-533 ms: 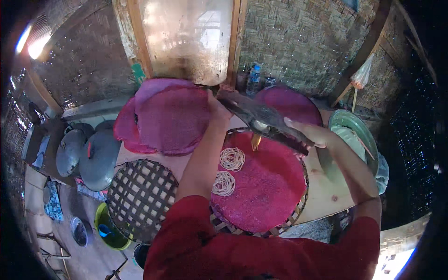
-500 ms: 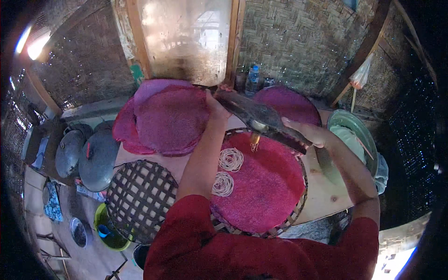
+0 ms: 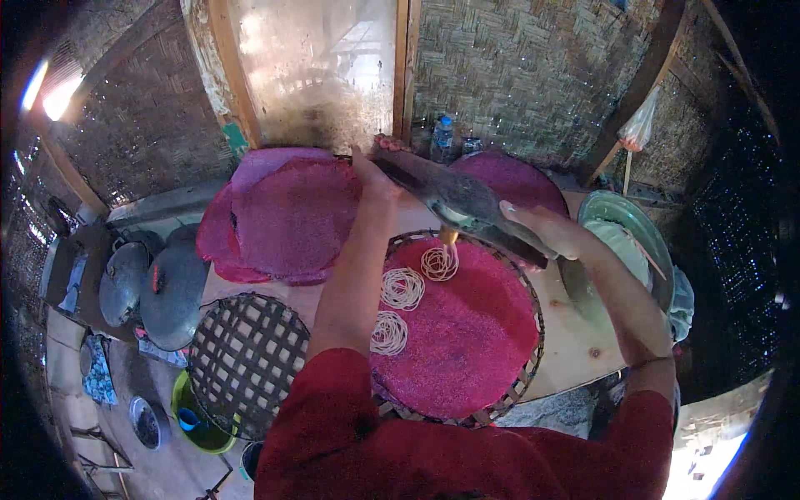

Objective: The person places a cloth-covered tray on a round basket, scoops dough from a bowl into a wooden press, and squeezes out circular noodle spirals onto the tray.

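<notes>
Both hands hold a long dark wooden press [image 3: 479,204], tilted down to the right above a round tray. Its far left end lies in the grip of my left hand [image 3: 375,173]. Around the right end my right hand [image 3: 546,232] is closed, thumb on top, fingers mostly hidden beneath. From the middle of the press a brownish nozzle [image 3: 449,237] points down, with pale dough strands just under it. Bright pink mesh cloth [image 3: 458,350] covers the woven tray [image 3: 533,367]. Three coiled nests lie along its left side: a far one [image 3: 439,264], a middle one [image 3: 402,288] and a near one [image 3: 388,333].
Pink cloth-covered rounds [image 3: 292,217] are stacked at the back left, with another round [image 3: 517,183] behind the press. A bare lattice tray [image 3: 247,362] sits at the left. To the right stands a green basin [image 3: 667,242] holding pale dough. Dark lidded pots [image 3: 173,296] stand far left.
A third strand nest has formed under the nozzle at the tray's far side, where only short strands hung before. The view has shifted slightly; both hands keep hold of the press.
</notes>
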Motion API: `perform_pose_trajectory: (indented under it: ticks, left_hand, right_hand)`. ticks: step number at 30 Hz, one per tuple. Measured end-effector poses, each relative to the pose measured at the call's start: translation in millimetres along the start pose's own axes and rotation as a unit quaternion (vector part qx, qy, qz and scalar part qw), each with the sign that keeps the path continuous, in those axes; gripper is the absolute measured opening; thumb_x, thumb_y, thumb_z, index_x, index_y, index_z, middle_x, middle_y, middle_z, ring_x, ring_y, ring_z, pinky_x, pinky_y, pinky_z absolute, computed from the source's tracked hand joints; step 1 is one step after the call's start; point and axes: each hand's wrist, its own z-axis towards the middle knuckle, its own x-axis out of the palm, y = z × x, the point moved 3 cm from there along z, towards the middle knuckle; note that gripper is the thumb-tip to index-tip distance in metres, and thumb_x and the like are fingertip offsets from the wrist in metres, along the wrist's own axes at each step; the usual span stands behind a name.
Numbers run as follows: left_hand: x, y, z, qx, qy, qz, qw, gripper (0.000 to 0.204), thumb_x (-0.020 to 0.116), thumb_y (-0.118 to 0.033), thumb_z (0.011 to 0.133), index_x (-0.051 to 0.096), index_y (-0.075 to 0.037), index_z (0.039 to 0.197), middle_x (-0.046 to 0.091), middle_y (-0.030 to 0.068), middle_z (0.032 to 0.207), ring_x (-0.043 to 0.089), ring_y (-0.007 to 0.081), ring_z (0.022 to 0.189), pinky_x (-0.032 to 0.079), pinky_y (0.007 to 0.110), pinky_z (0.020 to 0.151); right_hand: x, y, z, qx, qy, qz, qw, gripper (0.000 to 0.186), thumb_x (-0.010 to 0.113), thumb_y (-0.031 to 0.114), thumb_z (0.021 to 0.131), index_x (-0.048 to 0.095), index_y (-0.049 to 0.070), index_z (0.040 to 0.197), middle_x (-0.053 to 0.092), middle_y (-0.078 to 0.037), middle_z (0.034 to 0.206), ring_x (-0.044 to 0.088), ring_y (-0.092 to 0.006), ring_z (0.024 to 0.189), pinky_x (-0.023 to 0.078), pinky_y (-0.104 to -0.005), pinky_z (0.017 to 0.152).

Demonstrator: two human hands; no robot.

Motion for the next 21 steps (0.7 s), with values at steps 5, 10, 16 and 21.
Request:
perform_pose_trajectory:
  ticks: [5, 10, 16, 21]
  left_hand:
    - [0, -8, -7, -0.030, -0.031, -0.014, 0.999, 0.060, 0.017, -0.062, 0.088, 0.044, -0.010, 0.076, 0.046, 0.0032, 0.065, 0.046, 0.0198, 0.061, 0.040, 0.037, 0.060]
    - [-19, 10, -18, -0.024, -0.064, -0.002, 0.998, 0.060, 0.018, -0.063, 0.088, 0.045, -0.010, 0.076, 0.046, 0.0035, 0.065, 0.047, 0.0202, 0.060, 0.041, 0.038, 0.060]
    - [-54, 5, -2, -0.010, -0.124, 0.016, 0.992, 0.061, 0.020, -0.062, 0.088, 0.045, -0.009, 0.076, 0.046, 0.0043, 0.062, 0.046, 0.0214, 0.057, 0.040, 0.040, 0.061]
    - [-1, 6, 5, -0.029, -0.043, 0.075, 0.996, 0.058, 0.021, -0.058, 0.090, 0.046, -0.007, 0.078, 0.045, 0.0046, 0.061, 0.045, 0.0217, 0.057, 0.041, 0.040, 0.063]
  right_hand:
    - [8, -16, 11, -0.025, -0.007, 0.041, 0.999, 0.066, 0.039, 0.063, 0.086, 0.063, 0.002, 0.083, 0.058, -0.007, 0.057, 0.055, -0.0137, 0.044, 0.041, -0.0262, 0.039]
    - [-1, -32, 4, 0.043, 0.014, 0.094, 0.995, 0.063, 0.042, 0.061, 0.087, 0.062, 0.001, 0.090, 0.060, -0.007, 0.061, 0.056, -0.0142, 0.045, 0.043, -0.0264, 0.040]
    - [10, -78, 48, 0.009, -0.005, 0.124, 0.992, 0.061, 0.044, 0.060, 0.087, 0.061, 0.001, 0.093, 0.061, -0.008, 0.066, 0.059, -0.0139, 0.050, 0.047, -0.0278, 0.043]
    - [18, -81, 44, 0.008, 0.023, 0.162, 0.987, 0.067, 0.039, 0.066, 0.085, 0.059, 0.002, 0.085, 0.057, -0.007, 0.060, 0.055, -0.0154, 0.047, 0.046, -0.0276, 0.044]
